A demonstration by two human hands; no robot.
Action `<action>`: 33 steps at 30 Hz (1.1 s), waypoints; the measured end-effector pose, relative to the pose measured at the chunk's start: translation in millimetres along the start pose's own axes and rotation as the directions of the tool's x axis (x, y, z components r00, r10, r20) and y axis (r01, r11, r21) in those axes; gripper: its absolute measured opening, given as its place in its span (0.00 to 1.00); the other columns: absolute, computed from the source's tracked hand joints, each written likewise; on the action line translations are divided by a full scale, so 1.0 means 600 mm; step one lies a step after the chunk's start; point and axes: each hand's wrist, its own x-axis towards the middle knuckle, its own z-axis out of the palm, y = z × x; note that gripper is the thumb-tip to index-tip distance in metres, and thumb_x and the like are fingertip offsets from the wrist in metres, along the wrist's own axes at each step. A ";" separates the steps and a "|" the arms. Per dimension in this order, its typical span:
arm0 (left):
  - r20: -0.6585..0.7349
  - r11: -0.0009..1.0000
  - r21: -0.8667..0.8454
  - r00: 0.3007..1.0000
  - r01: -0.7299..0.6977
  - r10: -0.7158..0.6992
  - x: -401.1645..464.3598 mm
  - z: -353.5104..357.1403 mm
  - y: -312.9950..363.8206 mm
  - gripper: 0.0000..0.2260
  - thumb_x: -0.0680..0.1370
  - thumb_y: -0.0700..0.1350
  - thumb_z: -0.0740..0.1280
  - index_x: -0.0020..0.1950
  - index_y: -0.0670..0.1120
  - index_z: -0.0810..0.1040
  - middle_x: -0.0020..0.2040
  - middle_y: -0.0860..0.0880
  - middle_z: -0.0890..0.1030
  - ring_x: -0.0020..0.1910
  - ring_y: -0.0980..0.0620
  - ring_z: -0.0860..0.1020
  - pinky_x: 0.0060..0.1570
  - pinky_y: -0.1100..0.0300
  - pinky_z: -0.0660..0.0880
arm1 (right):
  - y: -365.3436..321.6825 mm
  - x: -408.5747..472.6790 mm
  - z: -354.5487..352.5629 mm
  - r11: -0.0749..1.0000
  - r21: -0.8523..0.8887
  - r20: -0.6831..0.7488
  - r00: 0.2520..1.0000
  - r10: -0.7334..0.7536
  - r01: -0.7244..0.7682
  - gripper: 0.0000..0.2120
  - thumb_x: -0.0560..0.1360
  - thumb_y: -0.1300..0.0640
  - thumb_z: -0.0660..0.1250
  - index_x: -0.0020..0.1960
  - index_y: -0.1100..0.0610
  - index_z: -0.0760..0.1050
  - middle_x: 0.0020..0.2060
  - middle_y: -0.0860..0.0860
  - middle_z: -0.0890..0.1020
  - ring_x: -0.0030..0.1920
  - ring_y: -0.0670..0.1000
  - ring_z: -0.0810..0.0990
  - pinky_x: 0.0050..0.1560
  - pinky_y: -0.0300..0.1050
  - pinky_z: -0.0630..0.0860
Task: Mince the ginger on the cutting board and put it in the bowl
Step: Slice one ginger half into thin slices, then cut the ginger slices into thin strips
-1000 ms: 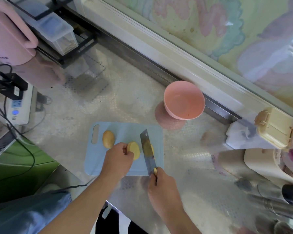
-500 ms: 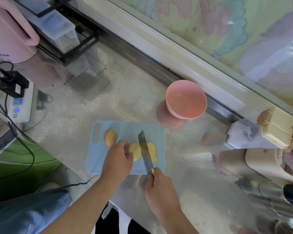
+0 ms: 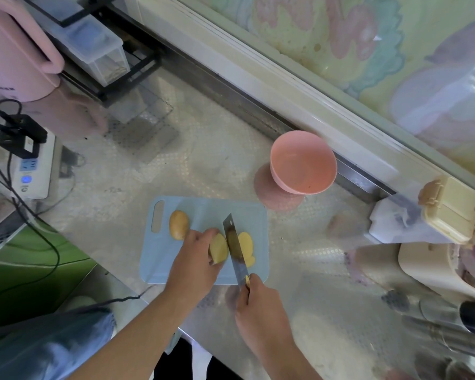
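From the head view, your left hand (image 3: 194,263) curls its fingers around a ginger piece (image 3: 218,248) near the middle of the blue cutting board (image 3: 203,215). Your right hand (image 3: 261,305) grips the handle of the knife (image 3: 234,244), its blade standing between that piece and the cut slices (image 3: 246,248) at its 3 o'clock. Another ginger chunk (image 3: 178,225) lies at the board's 9 o'clock. The pink bowl (image 3: 303,169) sits off the board at 1 o'clock.
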 end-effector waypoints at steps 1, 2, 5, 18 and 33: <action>0.001 1.000 0.017 1.000 -0.004 0.004 0.000 0.000 0.000 0.22 0.75 0.45 0.77 0.66 0.58 0.74 0.53 0.55 0.69 0.42 0.56 0.78 0.48 0.53 0.81 | 0.000 0.000 0.000 1.000 0.001 0.002 1.000 0.001 -0.001 0.11 0.81 0.53 0.52 0.40 0.50 0.61 0.34 0.51 0.75 0.33 0.53 0.73 0.32 0.46 0.66; 0.001 1.000 0.031 1.000 -0.002 0.002 0.001 0.000 -0.001 0.22 0.75 0.44 0.76 0.66 0.57 0.75 0.54 0.55 0.68 0.42 0.56 0.78 0.48 0.52 0.81 | 0.001 0.000 -0.001 1.000 0.005 0.001 1.000 0.002 -0.002 0.11 0.81 0.53 0.53 0.40 0.50 0.62 0.34 0.51 0.76 0.33 0.53 0.74 0.31 0.46 0.66; 0.010 0.998 0.068 1.000 -0.004 0.004 0.006 0.000 -0.001 0.23 0.75 0.42 0.76 0.66 0.56 0.74 0.55 0.55 0.68 0.44 0.52 0.78 0.48 0.49 0.81 | 0.003 0.001 -0.006 0.999 0.035 -0.012 1.000 0.014 -0.014 0.11 0.82 0.53 0.53 0.40 0.51 0.62 0.34 0.51 0.76 0.30 0.51 0.73 0.29 0.44 0.65; 0.044 0.969 0.235 0.996 -0.082 0.074 0.021 -0.001 0.068 0.25 0.78 0.50 0.71 0.74 0.53 0.67 0.64 0.53 0.65 0.64 0.50 0.71 0.50 0.54 0.78 | 0.013 0.006 -0.046 0.989 0.125 -0.163 0.982 0.098 -0.078 0.10 0.81 0.53 0.53 0.40 0.51 0.63 0.32 0.51 0.76 0.28 0.52 0.73 0.27 0.46 0.66; 0.134 0.935 0.354 0.988 0.029 -0.081 0.033 0.015 0.123 0.18 0.78 0.46 0.66 0.67 0.50 0.67 0.53 0.48 0.71 0.51 0.43 0.77 0.48 0.49 0.79 | 0.018 0.015 -0.062 0.984 0.128 -0.204 0.967 0.151 -0.126 0.10 0.81 0.53 0.54 0.41 0.51 0.64 0.34 0.51 0.78 0.31 0.53 0.75 0.29 0.46 0.68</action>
